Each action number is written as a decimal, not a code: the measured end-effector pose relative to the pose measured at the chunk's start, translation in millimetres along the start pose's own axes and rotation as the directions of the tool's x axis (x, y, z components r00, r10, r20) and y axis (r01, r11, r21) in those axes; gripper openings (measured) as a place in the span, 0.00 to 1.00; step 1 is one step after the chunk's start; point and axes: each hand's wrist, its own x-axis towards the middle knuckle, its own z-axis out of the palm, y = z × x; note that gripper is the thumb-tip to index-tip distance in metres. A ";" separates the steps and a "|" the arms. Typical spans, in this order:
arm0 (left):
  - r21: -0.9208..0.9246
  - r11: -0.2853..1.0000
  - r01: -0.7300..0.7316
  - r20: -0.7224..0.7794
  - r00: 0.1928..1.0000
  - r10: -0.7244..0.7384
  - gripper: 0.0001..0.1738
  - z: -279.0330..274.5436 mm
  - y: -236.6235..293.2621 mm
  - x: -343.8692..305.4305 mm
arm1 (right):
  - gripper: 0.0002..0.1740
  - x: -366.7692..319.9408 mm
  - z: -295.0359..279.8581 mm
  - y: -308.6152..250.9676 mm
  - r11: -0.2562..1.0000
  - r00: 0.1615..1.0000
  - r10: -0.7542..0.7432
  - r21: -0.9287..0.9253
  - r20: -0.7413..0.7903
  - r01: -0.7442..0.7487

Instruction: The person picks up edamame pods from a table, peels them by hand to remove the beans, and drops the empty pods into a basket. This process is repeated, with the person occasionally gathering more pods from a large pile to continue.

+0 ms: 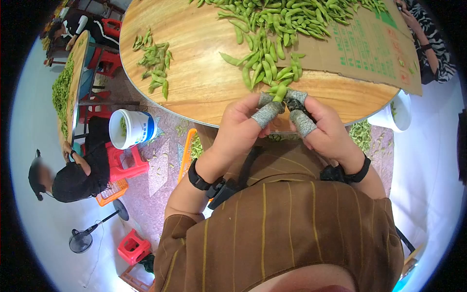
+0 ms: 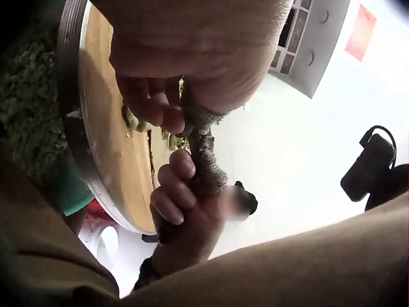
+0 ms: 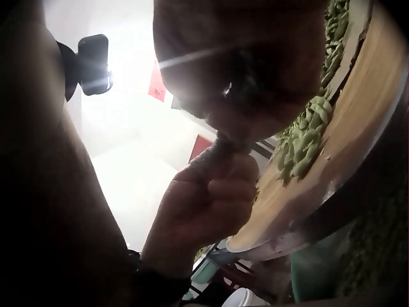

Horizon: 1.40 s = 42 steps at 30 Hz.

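Observation:
Over the table's near edge my left hand [image 1: 241,119] pinches a green edamame pod [image 1: 280,92] between thumb and forefinger. My right hand [image 1: 325,127] meets it from the other side, its thumb and forefinger closed together at the pod's side. Grey fabric sleeves cover the thumbs and forefingers of both hands, with dark stains at the tips. Just beyond the fingertips lies a small cluster of pods [image 1: 270,68], trailing from a large heap of edamame [image 1: 301,17]. In both wrist views the hands meet tip to tip, and the pod is mostly hidden.
A flattened cardboard sheet [image 1: 362,53] lies under part of the heap on the round wooden table [image 1: 194,63]. A smaller pod pile [image 1: 156,63] is at left. White buckets [image 1: 127,129] stand beside the table. Other people sit at left and at far right.

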 end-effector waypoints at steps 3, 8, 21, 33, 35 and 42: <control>0.142 0.990 -0.023 -0.008 1.000 0.024 0.07 0.5 -0.3 -0.7 | 0.21 1.9 5.5 13.5 0.994 0.997 -0.076 -0.081 -0.010 0.075; 0.113 0.994 -0.009 0.074 0.997 0.001 0.08 -8.3 -0.8 1.6 | 0.25 1.3 -0.3 -14.1 0.797 0.931 0.301 0.482 0.206 -0.364; 0.841 0.111 -0.529 0.390 0.736 0.553 0.08 -20.1 -0.2 13.1 | 0.23 16.2 -6.6 -9.4 0.811 0.926 0.296 0.450 0.234 -0.373; 0.907 0.046 -0.418 0.299 0.718 0.629 0.08 -3.0 -3.2 12.3 | 0.25 10.1 6.1 -6.8 0.800 0.932 0.311 0.479 0.184 -0.361; 0.912 -0.006 -0.409 0.316 0.694 0.647 0.08 -2.2 -3.3 11.9 | 0.25 7.9 10.6 -7.5 0.917 0.975 0.214 0.330 0.065 -0.224; 0.001 0.994 0.105 0.066 0.992 -0.105 0.07 -16.0 -1.3 2.5 | 0.20 2.5 1.1 2.8 0.717 0.926 0.295 0.586 0.236 -0.377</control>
